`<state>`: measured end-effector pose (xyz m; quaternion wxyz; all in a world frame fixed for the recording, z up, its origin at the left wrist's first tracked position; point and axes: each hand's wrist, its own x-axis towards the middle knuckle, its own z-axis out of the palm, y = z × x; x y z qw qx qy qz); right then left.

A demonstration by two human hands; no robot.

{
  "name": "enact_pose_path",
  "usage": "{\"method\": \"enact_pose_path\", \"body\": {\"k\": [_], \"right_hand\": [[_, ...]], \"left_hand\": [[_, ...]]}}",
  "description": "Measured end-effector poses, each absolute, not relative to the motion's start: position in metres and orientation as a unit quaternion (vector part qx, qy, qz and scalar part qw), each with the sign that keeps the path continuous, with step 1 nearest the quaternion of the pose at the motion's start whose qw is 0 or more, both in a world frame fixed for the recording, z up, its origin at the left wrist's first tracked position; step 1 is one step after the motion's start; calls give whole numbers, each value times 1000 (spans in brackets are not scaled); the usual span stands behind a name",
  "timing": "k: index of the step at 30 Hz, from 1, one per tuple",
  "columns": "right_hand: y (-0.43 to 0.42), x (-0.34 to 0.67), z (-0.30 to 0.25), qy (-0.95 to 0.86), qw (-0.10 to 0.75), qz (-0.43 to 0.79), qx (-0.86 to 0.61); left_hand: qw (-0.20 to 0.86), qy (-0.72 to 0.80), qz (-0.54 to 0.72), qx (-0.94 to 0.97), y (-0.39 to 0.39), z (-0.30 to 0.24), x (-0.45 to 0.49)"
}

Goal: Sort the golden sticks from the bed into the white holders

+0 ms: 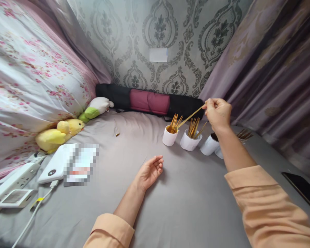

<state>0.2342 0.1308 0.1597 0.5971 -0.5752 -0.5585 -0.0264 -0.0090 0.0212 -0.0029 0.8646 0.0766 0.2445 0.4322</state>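
Observation:
My right hand (218, 112) is raised over a row of white cups and pinches the top end of a thin wooden stick (189, 117). The stick slants down to the left, its lower tip at the leftmost cup (169, 135), which holds several sticks. A second cup (190, 140) to its right also holds several sticks. A third cup (209, 144) lies partly behind my right forearm. My left hand (150, 172) rests palm up on the grey sheet (134, 144), fingers loosely curled and holding nothing.
A black and maroon roll bag (148, 100) lies along the patterned wall. Yellow and green plush toys (59, 133) sit at the left beside a floral quilt (28, 79). A white power bank (54, 165), a power strip (12, 179) and a cable lie at front left. A dark phone (303, 188) lies at right.

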Motion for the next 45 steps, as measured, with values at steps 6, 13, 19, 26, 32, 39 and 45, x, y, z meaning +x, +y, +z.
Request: {"method": "enact_pose_path", "body": {"k": [6, 13, 19, 26, 32, 39, 45], "right_hand": [[137, 225, 156, -588, 557, -60, -583], [140, 210, 150, -617, 522, -26, -589], [145, 201, 141, -636, 496, 11, -591], [146, 195, 132, -653, 474, 35, -589], [143, 189, 130, -650, 441, 62, -615], [146, 185, 124, -660, 416, 77, -621], [147, 183, 119, -669, 404, 79, -619]], "left_hand": [[864, 249, 431, 75, 21, -2, -9], [864, 248, 432, 76, 21, -2, -9], [864, 247, 431, 79, 22, -3, -9], [864, 246, 430, 85, 23, -5, -9], [865, 244, 430, 87, 23, -7, -9], [865, 245, 431, 82, 23, -5, -9], [863, 249, 433, 81, 23, -3, -9]]}}
